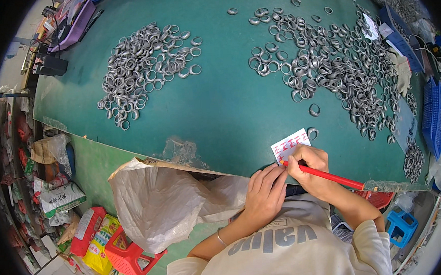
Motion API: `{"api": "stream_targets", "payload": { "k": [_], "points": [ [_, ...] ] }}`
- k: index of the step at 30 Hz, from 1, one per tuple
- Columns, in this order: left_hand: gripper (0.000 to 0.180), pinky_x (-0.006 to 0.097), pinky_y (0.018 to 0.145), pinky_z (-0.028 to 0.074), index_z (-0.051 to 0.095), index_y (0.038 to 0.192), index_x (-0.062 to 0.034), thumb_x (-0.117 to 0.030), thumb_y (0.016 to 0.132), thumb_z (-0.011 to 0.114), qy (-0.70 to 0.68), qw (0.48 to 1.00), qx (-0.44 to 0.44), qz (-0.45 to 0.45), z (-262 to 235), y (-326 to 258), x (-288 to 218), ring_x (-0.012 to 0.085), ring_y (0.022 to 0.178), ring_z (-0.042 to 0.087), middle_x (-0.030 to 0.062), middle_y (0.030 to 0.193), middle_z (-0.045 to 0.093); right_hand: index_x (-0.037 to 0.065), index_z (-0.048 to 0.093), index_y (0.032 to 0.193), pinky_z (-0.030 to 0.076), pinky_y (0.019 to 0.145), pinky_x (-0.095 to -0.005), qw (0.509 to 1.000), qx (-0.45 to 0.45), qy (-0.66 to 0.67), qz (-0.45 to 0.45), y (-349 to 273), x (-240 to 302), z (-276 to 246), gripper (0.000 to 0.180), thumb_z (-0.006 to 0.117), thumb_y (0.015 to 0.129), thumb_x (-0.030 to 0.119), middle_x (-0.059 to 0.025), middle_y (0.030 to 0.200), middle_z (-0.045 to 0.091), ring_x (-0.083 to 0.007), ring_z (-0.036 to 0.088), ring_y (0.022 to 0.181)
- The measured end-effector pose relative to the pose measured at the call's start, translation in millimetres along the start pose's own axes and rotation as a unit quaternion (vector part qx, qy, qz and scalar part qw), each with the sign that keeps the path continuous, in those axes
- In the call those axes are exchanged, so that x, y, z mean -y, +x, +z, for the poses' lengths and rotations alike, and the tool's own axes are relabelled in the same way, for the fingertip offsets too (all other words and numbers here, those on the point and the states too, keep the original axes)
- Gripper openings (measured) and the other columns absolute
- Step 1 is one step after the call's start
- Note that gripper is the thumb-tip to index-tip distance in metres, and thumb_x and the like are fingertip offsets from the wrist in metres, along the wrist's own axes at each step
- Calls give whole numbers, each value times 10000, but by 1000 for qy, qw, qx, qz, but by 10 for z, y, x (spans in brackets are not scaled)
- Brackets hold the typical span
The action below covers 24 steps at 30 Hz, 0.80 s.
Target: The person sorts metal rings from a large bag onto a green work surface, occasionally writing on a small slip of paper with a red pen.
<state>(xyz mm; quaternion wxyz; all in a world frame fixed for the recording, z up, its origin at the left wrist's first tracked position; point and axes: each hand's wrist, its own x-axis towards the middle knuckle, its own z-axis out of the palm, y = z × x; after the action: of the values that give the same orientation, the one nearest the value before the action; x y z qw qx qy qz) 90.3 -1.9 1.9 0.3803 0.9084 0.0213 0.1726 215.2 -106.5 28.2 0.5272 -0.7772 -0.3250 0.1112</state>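
Note:
My right hand [312, 166] grips a red pen [338, 179] with its tip down on a small white paper [296, 136]. Rows of red handwritten marks cover the paper, which lies at the near edge of the green table [219, 117]. Beside the pen tip, my left hand [266, 193] rests at the table edge by the paper's lower corner, its fingers stretched out and holding nothing. A single grey metal ring [313, 133] lies just right of the paper. Another ring [314, 110] sits a little farther off.
Grey rings form a heap [141, 58] at left and a larger spread [338, 73] at right. A whitish sack [159, 205] hangs at the near edge. Blue baskets [432, 117] line the right side. Red [131, 253] and blue stools [402, 227] stand below.

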Motion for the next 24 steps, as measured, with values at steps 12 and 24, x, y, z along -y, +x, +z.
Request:
{"api": "stream_targets", "payload": {
  "k": [12,24],
  "points": [
    [474,448,924,404,602,1153,1,-14,691,705,-9,1000,-6,4,-3,6,8,303,1132,522,108,1199,553,-3,536,685,408,468,-330,999,-27,6,18,-2,-2,24,175,681,783,4,-106,593,544,-218,519,488],
    [461,446,939,402,594,1177,0,-19,724,680,-9,1000,-11,-5,7,0,-1,296,1139,525,109,1191,563,-7,516,672,411,475,-340,1000,-26,-5,0,23,45,28,193,680,774,-3,-107,588,525,-232,511,490]
  ]
}}
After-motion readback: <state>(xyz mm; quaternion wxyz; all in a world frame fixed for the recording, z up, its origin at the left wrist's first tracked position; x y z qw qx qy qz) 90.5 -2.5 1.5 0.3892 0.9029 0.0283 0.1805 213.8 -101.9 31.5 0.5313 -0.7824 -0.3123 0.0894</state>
